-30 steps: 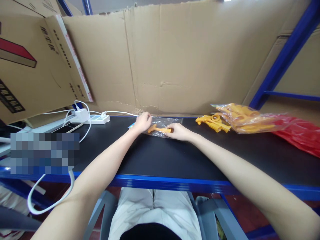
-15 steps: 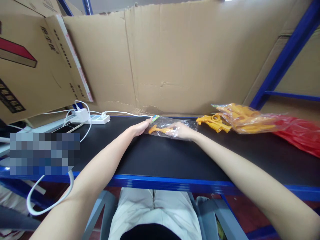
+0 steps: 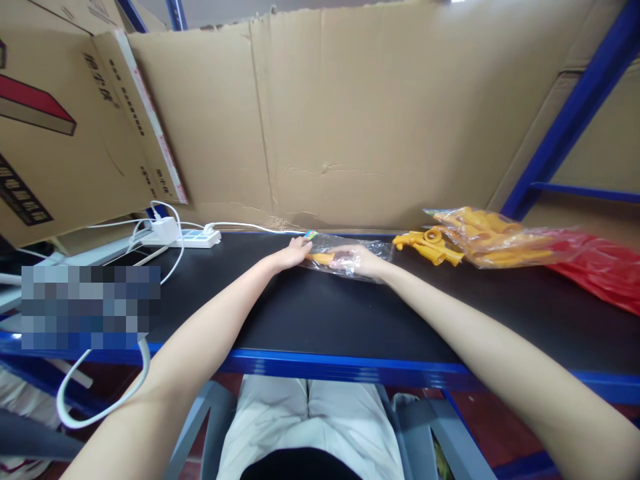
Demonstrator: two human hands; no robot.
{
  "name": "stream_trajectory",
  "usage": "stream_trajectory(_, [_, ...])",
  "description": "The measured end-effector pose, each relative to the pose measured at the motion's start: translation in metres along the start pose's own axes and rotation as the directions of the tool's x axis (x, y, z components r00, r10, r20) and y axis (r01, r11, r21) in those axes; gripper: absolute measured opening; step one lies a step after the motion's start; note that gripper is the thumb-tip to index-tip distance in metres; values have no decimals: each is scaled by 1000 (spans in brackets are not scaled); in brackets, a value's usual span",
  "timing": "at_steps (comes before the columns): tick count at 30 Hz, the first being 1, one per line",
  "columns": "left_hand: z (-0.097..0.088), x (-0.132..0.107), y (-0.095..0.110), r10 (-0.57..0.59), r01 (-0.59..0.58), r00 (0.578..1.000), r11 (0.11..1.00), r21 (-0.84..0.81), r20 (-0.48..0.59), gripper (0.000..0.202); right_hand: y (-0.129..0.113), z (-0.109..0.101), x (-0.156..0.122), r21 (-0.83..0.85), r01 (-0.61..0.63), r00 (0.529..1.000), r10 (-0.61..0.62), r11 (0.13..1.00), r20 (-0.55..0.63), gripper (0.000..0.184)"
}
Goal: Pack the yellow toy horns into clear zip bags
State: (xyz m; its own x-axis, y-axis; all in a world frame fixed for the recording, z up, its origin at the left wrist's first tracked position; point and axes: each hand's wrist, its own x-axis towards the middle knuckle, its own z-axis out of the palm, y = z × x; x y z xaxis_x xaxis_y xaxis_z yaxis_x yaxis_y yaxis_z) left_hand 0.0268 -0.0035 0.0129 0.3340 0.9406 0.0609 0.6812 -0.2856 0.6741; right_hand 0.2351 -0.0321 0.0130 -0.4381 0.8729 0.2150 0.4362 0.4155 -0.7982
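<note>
A clear plastic bag (image 3: 375, 248) with a green printed corner lies on the black tabletop in front of me. Within it is an orange toy hammer (image 3: 320, 258), its head covered by my left hand. My left hand (image 3: 291, 253) is closed over the bag's left end and the hammer head. From the right, my right hand (image 3: 356, 260) reaches into the bag, fingers closed around the hammer's handle. Plastic film covers part of those fingers.
Loose yellow toy pieces (image 3: 430, 247) lie to the right, beside a clear bag of yellow toy parts (image 3: 493, 237) and red plastic (image 3: 600, 267). A white power strip (image 3: 195, 238) with cables sits at left. Cardboard (image 3: 350, 120) walls the back; a blue edge (image 3: 340, 365) runs along the front.
My left hand has shifted right and closed over the hammer's head, which showed before. My right hand stays at the handle in nearly the same place.
</note>
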Motion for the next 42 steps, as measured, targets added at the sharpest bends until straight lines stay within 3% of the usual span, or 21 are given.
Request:
stream_trajectory(3, [5,0,0,13,-23,999,936,353,29,48,-6,-3,1,37,-32,999,33,999,-24,28])
stream_trajectory(7, [4,2,-4,-35,17,999,880,476,30,54,-8,-12,2,240,-155,985,168,958,-35,20])
stream_trajectory(11, [0,3,-11,-94,102,995,853,511,-43,57,-9,-19,1,306,-167,985,174,937,6,33])
stream_trajectory(16, [-3,3,-14,-112,124,992,845,520,-56,57,-14,-20,-4,-22,-81,996,82,996,33,30])
stream_trajectory(18, [-3,4,-14,-120,129,991,844,520,-52,57,-16,-20,-5,-67,-57,996,62,996,63,30])
stream_trajectory(27, [-3,6,-15,-156,168,985,837,520,-67,59,-9,-24,-4,-37,-49,997,51,998,51,33])
stream_trajectory(37, [-6,8,-22,-160,189,982,825,533,-101,58,-3,-23,-2,-43,-41,994,45,998,99,24])
stream_trajectory(40, [-7,9,-22,-175,203,979,824,529,-104,59,-4,-28,0,-63,-18,1000,19,998,22,27])
stream_trajectory(42, [-8,9,-24,-184,214,977,825,523,-109,59,-4,-38,0,-99,-21,989,6,995,-149,30])
